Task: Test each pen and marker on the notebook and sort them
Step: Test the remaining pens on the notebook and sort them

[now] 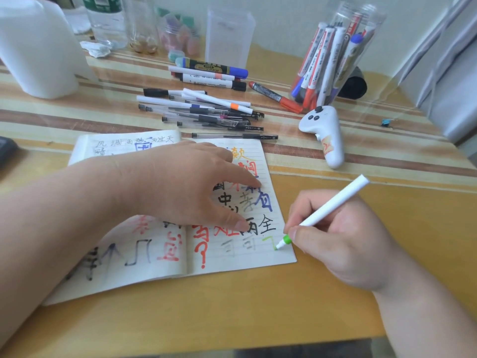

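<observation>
The right hand (343, 236) pinches a green-tipped marker (322, 213) marking the open notebook (281, 254), left hand (185, 182) spread flat on it; next: judge ink, then sort.

- notebook (258, 257): open on the table (232, 313), near centre.
- left hand (180, 182): flat on the notebook.
- marker (333, 205): in the right hand (343, 236), tip on the page's near right corner.
- pens (206, 115): piled beyond the notebook.
- jar (340, 55): far right, behind the controller (325, 133).
</observation>
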### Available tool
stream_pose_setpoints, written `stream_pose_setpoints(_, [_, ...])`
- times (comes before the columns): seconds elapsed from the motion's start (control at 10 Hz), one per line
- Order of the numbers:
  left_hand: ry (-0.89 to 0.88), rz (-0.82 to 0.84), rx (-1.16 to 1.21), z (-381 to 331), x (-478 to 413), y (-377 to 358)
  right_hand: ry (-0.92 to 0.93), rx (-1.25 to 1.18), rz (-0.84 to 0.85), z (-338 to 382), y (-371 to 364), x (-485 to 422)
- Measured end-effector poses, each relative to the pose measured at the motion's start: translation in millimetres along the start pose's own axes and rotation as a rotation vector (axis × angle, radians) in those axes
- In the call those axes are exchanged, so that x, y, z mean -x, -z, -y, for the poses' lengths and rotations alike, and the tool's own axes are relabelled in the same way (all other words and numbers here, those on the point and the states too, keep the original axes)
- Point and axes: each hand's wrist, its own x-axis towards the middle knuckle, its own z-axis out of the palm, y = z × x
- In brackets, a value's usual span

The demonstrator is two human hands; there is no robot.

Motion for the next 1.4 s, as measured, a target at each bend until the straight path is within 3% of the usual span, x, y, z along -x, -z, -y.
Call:
stream_pose_setpoints(0.1, [0.082, -0.112, 0.032, 6, -10, -16, 0.000, -0.021, 0.008, 0, 0, -1])
stream_pose_setpoints(0.2, [0.050, -0.130, -0.007, 7, -12, -18, 0.022, -0.064, 0.001, -3, 1, -1])
stream_pose_setpoints(0.4, [-0.019, 0.000, 0.015, -2, 6, 6, 0.025, -0.051, 0.032, -1, -1, -3])
stream_pose_setpoints(0.7, [0.004, -0.007, -0.024, -7, 2, 5, 0.022, -0.018, -0.028, -2, -1, -2])
stream_pose_setpoints(0.9, [0.013, -0.134, 0.221, -7, 8, 10, -0.007, -0.018, -0.026, -2, -1, -1])
stream_pose_setpoints(1.1, [0.080, -0.308, 0.465, -1, 9, 4, -0.105, -0.281, -0.074, 10, 5, -11])
stream_pose_setpoints(1.3, [0.228, -0.425, 1.099, 2, 4, 3, 0.114, -0.332, -0.082, 70, 14, -61])
stream_pose_setpoints(1.4, [0.211, -0.498, 1.291, 7, 5, 5, 0.163, -0.496, -0.173, 74, 15, -100])
